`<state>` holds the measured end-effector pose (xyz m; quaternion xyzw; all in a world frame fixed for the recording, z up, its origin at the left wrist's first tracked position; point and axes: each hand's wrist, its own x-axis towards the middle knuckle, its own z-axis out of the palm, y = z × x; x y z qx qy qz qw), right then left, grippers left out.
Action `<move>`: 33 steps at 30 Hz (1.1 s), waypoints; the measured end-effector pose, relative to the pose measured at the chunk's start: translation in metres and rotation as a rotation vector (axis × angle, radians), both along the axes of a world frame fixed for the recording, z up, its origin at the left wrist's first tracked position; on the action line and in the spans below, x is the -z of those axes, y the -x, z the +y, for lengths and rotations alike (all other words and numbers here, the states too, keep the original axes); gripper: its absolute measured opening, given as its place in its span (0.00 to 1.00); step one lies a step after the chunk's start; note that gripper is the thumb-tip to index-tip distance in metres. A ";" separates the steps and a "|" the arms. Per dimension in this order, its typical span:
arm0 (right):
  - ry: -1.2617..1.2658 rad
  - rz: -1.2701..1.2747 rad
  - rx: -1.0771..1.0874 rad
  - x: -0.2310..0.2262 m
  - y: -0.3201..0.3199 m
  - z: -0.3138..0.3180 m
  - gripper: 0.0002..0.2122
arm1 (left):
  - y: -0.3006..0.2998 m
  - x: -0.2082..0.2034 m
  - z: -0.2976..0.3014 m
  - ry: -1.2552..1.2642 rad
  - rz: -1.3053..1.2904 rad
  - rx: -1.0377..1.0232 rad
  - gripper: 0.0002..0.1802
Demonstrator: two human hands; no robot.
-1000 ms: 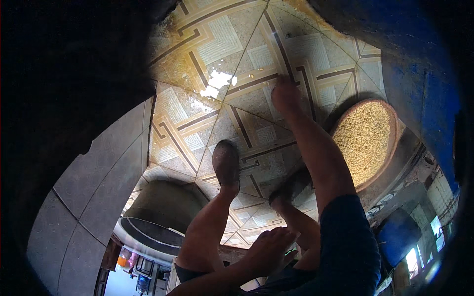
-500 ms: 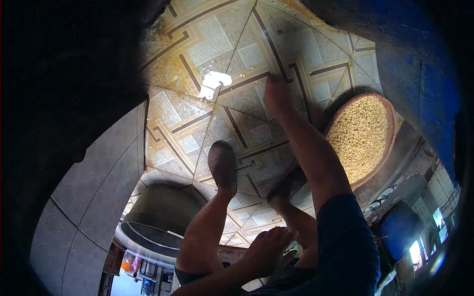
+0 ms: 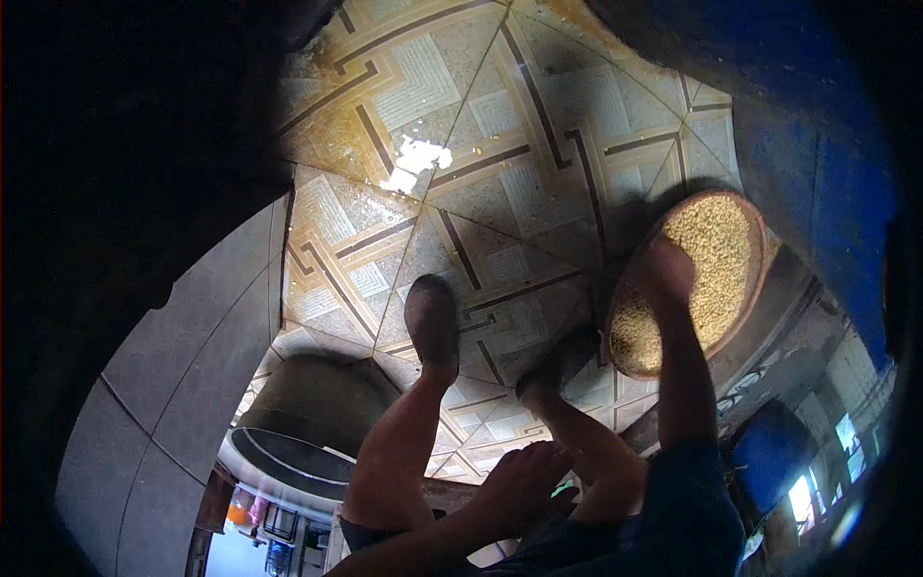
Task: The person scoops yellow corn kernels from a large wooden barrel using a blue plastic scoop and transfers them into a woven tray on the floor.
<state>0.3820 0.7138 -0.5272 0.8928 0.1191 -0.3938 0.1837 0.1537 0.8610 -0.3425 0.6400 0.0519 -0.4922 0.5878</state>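
A round shallow basket (image 3: 765, 252) with a brown rim stands on the floor at the right, full of small pale yellow beans or grains (image 3: 719, 240). My right hand (image 3: 670, 269) reaches down to the left part of the heap, its fingertips against or among the grains; motion blur and shade hide how the fingers are held. Low in the picture, my left hand (image 3: 524, 481) hangs in front of my lap, back upward. Its fingers are dark and bent downward, and whatever lies beneath the palm is hidden.
A bright white patch (image 3: 419, 163) with a few loose grains beside it marks the patterned tile floor (image 3: 519, 240). A big grey pot-like container (image 3: 317, 399) stands left of my feet. Blue surfaces (image 3: 817, 173) border the right; a dark shape covers the upper left.
My right hand has swung from above the bare floor, right and nearer, to the grains in the basket. The left hand stays almost in place.
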 end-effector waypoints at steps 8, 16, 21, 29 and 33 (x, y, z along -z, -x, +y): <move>-0.746 -0.171 0.085 0.053 0.038 0.038 0.06 | -0.006 0.004 -0.005 0.010 -0.029 -0.030 0.24; -0.911 -0.374 0.124 0.144 0.026 0.178 0.06 | -0.013 0.002 -0.001 0.003 -0.001 0.015 0.24; -0.679 -0.379 -0.145 0.152 0.022 0.177 0.07 | -0.016 0.002 0.002 0.053 0.022 0.001 0.24; -0.713 -0.376 -0.380 0.150 0.023 0.193 0.07 | -0.014 -0.001 0.006 -0.014 -0.002 -0.011 0.24; -0.728 -0.308 -0.404 0.147 0.027 0.204 0.07 | -0.008 0.001 0.006 -0.019 -0.091 -0.095 0.26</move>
